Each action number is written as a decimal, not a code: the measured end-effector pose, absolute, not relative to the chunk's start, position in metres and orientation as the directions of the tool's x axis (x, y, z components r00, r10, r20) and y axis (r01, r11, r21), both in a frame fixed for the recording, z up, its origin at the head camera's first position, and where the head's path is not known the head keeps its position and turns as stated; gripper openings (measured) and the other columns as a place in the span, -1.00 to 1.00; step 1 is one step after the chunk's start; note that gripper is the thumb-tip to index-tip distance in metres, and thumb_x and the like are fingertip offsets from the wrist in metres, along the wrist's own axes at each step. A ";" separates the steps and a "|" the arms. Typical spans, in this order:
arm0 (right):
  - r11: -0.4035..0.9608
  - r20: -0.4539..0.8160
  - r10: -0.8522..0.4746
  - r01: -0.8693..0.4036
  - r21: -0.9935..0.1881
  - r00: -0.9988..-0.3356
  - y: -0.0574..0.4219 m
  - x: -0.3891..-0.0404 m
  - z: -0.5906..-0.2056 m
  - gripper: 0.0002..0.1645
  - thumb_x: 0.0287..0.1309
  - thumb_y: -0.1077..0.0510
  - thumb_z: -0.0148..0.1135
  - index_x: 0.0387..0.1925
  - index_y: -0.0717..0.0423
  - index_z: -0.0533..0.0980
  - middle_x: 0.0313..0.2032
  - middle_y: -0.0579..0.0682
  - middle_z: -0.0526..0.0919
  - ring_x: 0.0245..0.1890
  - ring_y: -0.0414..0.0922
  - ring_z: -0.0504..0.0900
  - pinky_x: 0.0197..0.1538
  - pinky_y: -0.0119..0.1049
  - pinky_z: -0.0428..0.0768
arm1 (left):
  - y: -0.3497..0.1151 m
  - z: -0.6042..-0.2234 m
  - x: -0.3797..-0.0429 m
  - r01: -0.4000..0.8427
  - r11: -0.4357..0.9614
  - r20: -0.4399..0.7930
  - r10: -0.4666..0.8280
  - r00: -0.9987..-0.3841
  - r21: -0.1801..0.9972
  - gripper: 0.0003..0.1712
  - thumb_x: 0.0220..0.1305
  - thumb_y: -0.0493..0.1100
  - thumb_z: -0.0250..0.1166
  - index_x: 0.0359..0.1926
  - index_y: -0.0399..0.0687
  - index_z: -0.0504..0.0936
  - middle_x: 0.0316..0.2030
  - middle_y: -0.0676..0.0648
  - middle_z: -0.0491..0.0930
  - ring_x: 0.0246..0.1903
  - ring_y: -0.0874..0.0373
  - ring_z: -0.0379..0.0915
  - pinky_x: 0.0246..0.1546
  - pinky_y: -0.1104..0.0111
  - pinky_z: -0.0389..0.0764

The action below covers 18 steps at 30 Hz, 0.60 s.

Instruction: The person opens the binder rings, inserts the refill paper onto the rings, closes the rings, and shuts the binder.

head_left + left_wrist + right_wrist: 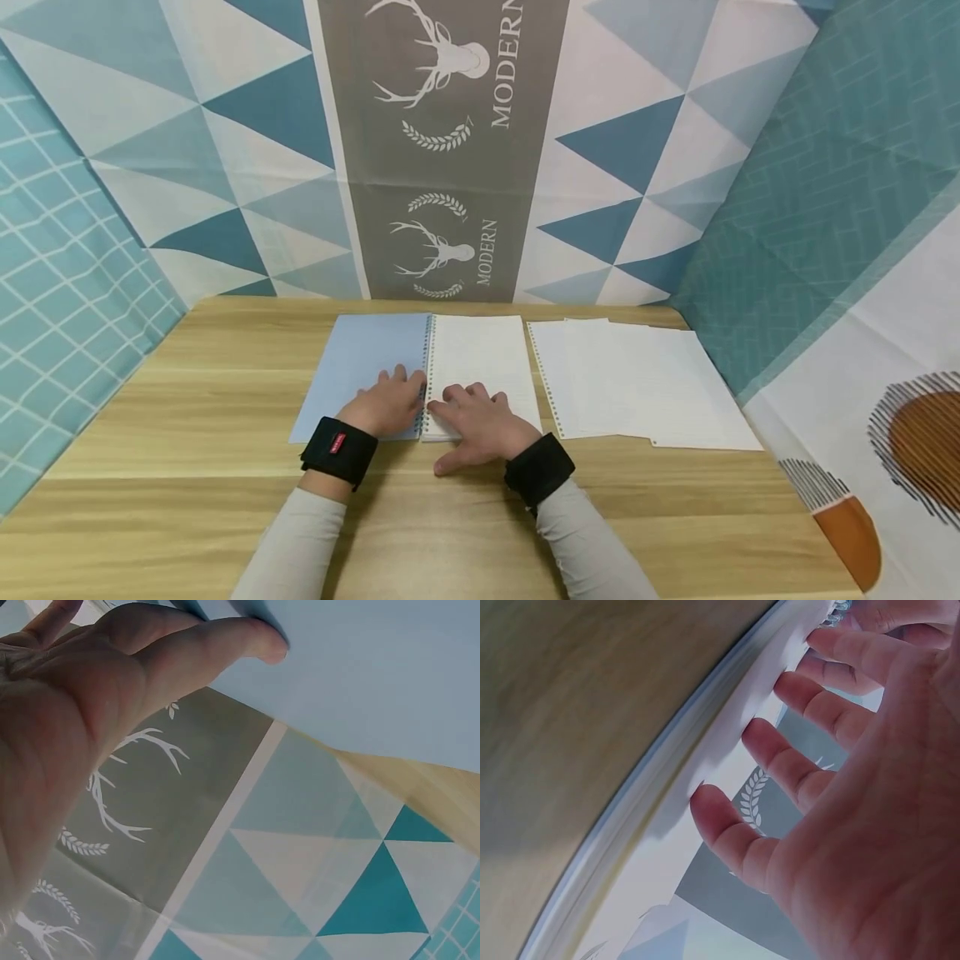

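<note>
Notebook [480, 346]: probably light, limp-leaved, tearable; best held by outer edge.
Left hand [384, 406]: fingers relaxed, on notebook's left half.
Right hand [483, 423]: fingers spread, on notebook's right half.

My right hand [870, 795] rests its fingertips [714, 810] on the notebook [716, 746] — my left hand [907, 613] leftward by the coil [840, 611], grey cloth [724, 896] far behind.

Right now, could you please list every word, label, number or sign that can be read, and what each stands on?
"MODERN": upper one, sideways on the grey panel.
"MODERN": lower one, sideways on the same panel.
Red label on the black left wristband: too small to read.
Notebook page and loose sheets: no readable words.
</note>
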State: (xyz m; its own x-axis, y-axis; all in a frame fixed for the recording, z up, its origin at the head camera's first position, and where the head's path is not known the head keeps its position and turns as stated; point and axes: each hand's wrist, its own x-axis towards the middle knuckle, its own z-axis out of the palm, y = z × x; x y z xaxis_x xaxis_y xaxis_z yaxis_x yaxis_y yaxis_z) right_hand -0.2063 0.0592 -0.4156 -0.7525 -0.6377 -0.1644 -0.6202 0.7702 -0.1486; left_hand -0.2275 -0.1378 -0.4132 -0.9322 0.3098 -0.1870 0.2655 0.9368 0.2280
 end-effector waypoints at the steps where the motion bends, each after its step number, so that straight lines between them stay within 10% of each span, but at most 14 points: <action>1: 0.772 -0.168 -0.636 -0.618 -0.150 -0.753 0.059 -0.206 -0.415 0.10 0.01 -0.52 0.35 0.53 -0.32 0.22 0.43 -0.10 0.30 0.34 0.03 0.30 0.04 0.01 0.41 | -0.138 -0.413 -0.227 0.269 0.934 -0.188 0.315 -0.930 0.233 -0.56 0.53 -0.08 0.10 0.32 -0.11 0.37 0.36 -0.47 0.33 0.28 -0.44 0.34 0.04 -0.46 0.44; 8: 0.768 -0.185 -0.641 -0.623 -0.150 -0.745 0.059 -0.204 -0.416 0.10 0.05 -0.51 0.33 0.52 -0.21 0.22 0.45 -0.07 0.27 0.39 0.05 0.28 0.12 0.07 0.43 | -0.148 -0.409 -0.230 0.340 0.885 -0.173 0.407 -0.897 0.319 -0.50 0.46 -0.14 0.18 0.35 -0.12 0.44 0.26 -0.40 0.42 0.29 -0.41 0.36 0.17 -0.24 0.50; 18: 0.809 -0.069 -0.583 -0.571 -0.140 -0.809 0.047 -0.203 -0.419 -0.54 0.44 -0.25 0.08 0.16 -0.09 0.46 0.24 -0.07 0.44 0.19 0.07 0.41 -0.01 0.11 0.47 | -0.152 -0.405 -0.230 0.283 0.877 -0.254 0.397 -0.882 0.388 -0.25 0.24 -0.04 0.38 0.44 -0.05 0.40 0.51 -0.49 0.10 0.49 -0.52 -0.02 0.40 -0.32 0.21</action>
